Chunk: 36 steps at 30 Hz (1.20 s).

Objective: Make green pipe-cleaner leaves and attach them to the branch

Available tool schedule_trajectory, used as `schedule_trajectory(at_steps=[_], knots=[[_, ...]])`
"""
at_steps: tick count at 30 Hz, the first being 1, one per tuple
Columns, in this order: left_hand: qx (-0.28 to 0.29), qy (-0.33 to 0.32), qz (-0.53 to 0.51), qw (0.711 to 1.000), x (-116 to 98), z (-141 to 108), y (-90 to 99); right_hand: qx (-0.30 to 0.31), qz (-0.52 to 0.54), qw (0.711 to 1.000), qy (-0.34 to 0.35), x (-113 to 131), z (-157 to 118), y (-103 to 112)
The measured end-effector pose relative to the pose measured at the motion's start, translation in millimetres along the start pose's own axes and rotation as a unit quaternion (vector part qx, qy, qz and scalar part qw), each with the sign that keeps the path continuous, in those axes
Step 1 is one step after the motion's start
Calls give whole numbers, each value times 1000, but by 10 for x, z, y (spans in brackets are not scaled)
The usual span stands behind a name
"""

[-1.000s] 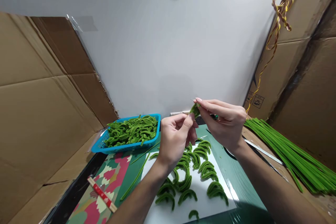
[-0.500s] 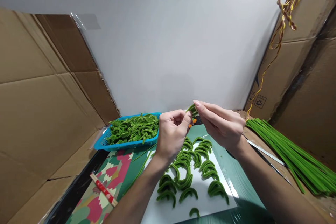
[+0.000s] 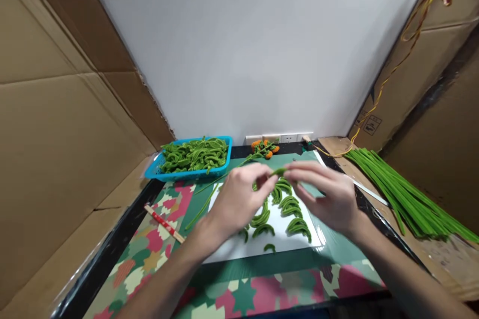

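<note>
Between my two hands, above the work surface, is a short curved green pipe cleaner piece (image 3: 278, 172). My left hand (image 3: 241, 194) pinches one end between thumb and forefinger. At the other end the fingertips of my right hand (image 3: 327, 194) close on it, slightly blurred. Below lies a white sheet (image 3: 239, 254) bearing several groups of curved green pipe cleaner pieces (image 3: 298, 227), partly hidden by my hands. One small curl (image 3: 269, 247) sits alone near the sheet's front edge.
A blue basket (image 3: 187, 176) heaped with green pieces stands back left. Orange flowers on green stems (image 3: 266, 149) lie by the wall sockets (image 3: 289, 138). Long green pipe cleaners (image 3: 404, 194) fan out at right. Paper-sleeved chopsticks (image 3: 164, 223) lie left; cardboard panels (image 3: 63, 134) flank the table.
The view has tilted down, bringing the table's front edge, flowers and sockets into sight. My hands have lowered over the sheet, the green piece still between them; my right fingers have spread somewhat.
</note>
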<state>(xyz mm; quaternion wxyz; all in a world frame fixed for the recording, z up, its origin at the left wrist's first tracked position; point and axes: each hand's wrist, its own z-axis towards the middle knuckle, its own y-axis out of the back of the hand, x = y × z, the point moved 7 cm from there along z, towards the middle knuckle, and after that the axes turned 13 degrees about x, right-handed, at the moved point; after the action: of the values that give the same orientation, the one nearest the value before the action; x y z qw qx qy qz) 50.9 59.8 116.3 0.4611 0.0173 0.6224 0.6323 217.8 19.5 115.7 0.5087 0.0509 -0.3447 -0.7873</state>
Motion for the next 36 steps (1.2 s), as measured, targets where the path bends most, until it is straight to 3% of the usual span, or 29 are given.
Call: schedule_trajectory(at_steps=[4, 6, 9, 14, 25, 36], knots=[[33, -14, 157, 987, -13, -622, -555, 46, 18, 998, -50, 259, -718, -401], [38, -6, 183, 982, 21, -875, -813, 47, 19, 995, -84, 336, -1009, -579], [15, 0, 190, 982, 76, -1093, -1006, 31, 11, 994, -100, 417, -1260, -736], [-25, 11, 203, 979, 168, -1191, -988, 47, -1, 991, -125, 404, -1332, -831], [42, 70, 200, 976, 275, -1265, -1156, 140, -22, 979, -146, 386, -1406, -968], [60, 91, 175, 979, 308, -1293, -1167, 192, 25, 969, -153, 392, -1355, -962]])
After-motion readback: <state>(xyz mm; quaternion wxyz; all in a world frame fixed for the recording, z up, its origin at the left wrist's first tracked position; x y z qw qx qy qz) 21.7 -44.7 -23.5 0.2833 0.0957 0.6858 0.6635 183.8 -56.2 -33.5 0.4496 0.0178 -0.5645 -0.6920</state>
